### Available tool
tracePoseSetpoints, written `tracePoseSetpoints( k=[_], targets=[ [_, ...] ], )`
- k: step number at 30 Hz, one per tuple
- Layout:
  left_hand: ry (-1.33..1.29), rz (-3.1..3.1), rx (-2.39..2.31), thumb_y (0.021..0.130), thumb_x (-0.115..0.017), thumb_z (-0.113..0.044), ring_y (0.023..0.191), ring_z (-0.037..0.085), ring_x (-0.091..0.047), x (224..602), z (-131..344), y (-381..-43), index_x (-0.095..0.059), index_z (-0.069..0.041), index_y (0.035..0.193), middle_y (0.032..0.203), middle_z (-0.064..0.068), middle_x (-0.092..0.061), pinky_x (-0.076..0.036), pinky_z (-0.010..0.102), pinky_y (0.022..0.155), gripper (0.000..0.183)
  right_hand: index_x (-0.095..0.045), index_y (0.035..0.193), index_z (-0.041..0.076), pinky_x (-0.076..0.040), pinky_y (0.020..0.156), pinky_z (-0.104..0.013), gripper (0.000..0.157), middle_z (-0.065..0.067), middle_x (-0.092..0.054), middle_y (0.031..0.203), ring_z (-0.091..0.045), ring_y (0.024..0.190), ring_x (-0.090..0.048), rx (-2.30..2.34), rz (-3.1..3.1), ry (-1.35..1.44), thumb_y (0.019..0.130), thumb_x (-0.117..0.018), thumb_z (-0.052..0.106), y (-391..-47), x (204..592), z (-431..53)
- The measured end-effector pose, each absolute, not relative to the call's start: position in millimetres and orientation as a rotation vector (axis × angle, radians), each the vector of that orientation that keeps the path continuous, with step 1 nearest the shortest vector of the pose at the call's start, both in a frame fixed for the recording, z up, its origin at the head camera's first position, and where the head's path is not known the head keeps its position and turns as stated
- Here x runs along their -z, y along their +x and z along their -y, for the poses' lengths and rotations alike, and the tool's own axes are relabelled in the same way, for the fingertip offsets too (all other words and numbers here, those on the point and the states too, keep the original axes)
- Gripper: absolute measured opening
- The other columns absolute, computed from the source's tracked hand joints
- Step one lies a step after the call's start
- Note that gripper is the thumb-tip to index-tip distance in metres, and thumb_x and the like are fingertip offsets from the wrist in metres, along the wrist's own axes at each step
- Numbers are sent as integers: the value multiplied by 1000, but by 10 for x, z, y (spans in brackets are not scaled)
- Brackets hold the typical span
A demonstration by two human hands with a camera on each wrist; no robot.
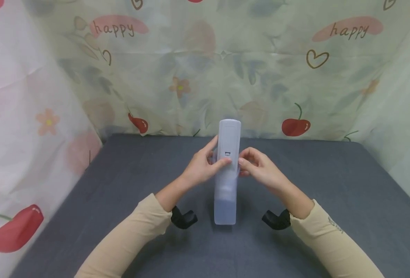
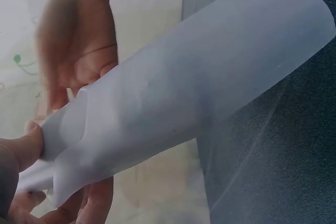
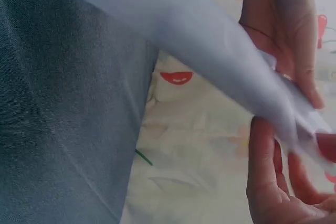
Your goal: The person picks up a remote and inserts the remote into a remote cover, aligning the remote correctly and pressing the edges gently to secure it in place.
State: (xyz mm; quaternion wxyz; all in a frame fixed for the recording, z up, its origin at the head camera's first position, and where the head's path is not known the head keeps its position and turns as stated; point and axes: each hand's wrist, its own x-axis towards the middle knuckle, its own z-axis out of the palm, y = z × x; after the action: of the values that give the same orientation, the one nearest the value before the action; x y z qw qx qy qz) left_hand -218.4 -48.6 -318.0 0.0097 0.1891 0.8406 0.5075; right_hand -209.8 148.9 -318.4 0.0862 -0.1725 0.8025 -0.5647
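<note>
Both hands hold a pale bar half inside a milky sleeve

The left hand [image 1: 200,165] grips a long, pale grey, hard-looking bar [image 1: 230,137] with rounded top corners and a small notch in its face. Its thumb lies across the bar just below that notch, and the other fingers reach round the far side, where the bar partly hides them. The right hand [image 1: 262,168] comes in from the opposite edge, thumb and fingers bent, pinching the border of a milky, translucent, flexible-looking sleeve [image 1: 225,210]. The sleeve covers the bar's lower part and runs on toward the person; its stepped mouth shows in the left wrist view. Bar and sleeve are held in line between the hands, above a table covered in dark grey cloth [image 1: 139,166].

Both forearms, in beige fabric sleeves [image 1: 132,231], slant inward from the lower corners. A curved black piece [image 1: 184,219] sits below the left wrist, and a matching black piece [image 1: 276,220] below the right. Behind the table hangs a pale cloth backdrop [image 1: 218,85] printed with cherries, flowers, hearts and the word "happy". In the left wrist view, the sleeve and bar block some right fingertips.
</note>
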Motion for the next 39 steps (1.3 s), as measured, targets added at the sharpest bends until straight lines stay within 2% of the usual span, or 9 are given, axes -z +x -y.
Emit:
tracePoseSetpoints(
  k=[5, 10, 12, 16, 20, 23, 27, 31, 39],
  targets=[
    [648, -2662, -1562, 86, -68, -27, 65, 16, -57, 3233, 468, -2189, -26, -23, 148, 98, 16, -67, -46, 23, 55, 75, -29, 136, 10, -56, 78, -40, 54, -24, -54, 120, -25, 96, -64, 1686, -2434, -431, 94, -56, 31, -2092, 3150, -1445],
    [658, -2652, -1608, 84, -69, -27, 67, 16, -60, 3248, 440, -2182, -26, -24, 148, 98, 16, -67, -48, 24, 58, 77, -38, 133, 9, -57, 76, -41, 47, -24, -58, 114, -25, 91, -66, 1684, -2473, -433, 94, -54, 30, -2120, 3162, -1448],
    [633, -2605, -1653, 86, -68, -27, 71, 18, -63, 3242, 441, -2186, -23, -22, 149, 99, 18, -67, -51, 25, 62, 77, -39, 132, 8, -57, 75, -41, 46, -25, -58, 115, -25, 91, -66, 1689, -2488, -438, 95, -54, 30, -2134, 3166, -1466],
    [473, -2389, -1807, 94, -57, -27, 87, 22, -66, 3248, 491, -2200, -36, -8, 141, 109, 19, -64, -56, 31, 76, 55, -39, 131, 8, -57, 74, -39, 46, -25, -57, 121, -21, 89, -66, 1718, -2522, -395, 95, -54, 32, -2160, 3165, -1510],
    [376, -2232, -1860, 95, -54, -21, 87, 17, -66, 3312, 556, -2227, -56, 3, 118, 111, 22, -63, -55, 35, 83, 33, -39, 130, 4, -57, 73, -36, 46, -27, -56, 123, -15, 84, -65, 1765, -2521, -373, 95, -53, 30, -2170, 3150, -1550],
    [385, -2209, -1859, 93, -57, -14, 78, 11, -66, 3363, 574, -2244, -61, 6, 110, 105, 22, -64, -55, 37, 83, 26, -38, 131, 3, -57, 73, -34, 46, -28, -55, 123, -13, 83, -65, 1776, -2506, -386, 96, -52, 29, -2171, 3134, -1561],
    [385, -2238, -1900, 92, -59, -10, 72, 6, -63, 3384, 558, -2239, -62, 6, 106, 99, 19, -65, -57, 35, 79, 22, -36, 133, 5, -57, 76, -36, 48, -27, -54, 125, -15, 87, -65, 1763, -2486, -406, 95, -53, 30, -2172, 3118, -1559],
    [358, -2288, -1920, 91, -59, -9, 70, 6, -61, 3359, 523, -2211, -63, 5, 102, 95, 17, -65, -57, 31, 74, 18, -34, 136, 7, -56, 80, -39, 51, -26, -54, 126, -20, 92, -65, 1720, -2472, -436, 95, -52, 32, -2178, 3107, -1558],
    [314, -2316, -1952, 92, -58, -7, 69, 8, -60, 3307, 473, -2192, -63, 4, 99, 88, 14, -63, -57, 30, 68, 15, -32, 138, 10, -54, 84, -43, 49, -25, -55, 125, -24, 96, -65, 1669, -2441, -481, 97, -49, 32, -2202, 3072, -1577]
  ],
)
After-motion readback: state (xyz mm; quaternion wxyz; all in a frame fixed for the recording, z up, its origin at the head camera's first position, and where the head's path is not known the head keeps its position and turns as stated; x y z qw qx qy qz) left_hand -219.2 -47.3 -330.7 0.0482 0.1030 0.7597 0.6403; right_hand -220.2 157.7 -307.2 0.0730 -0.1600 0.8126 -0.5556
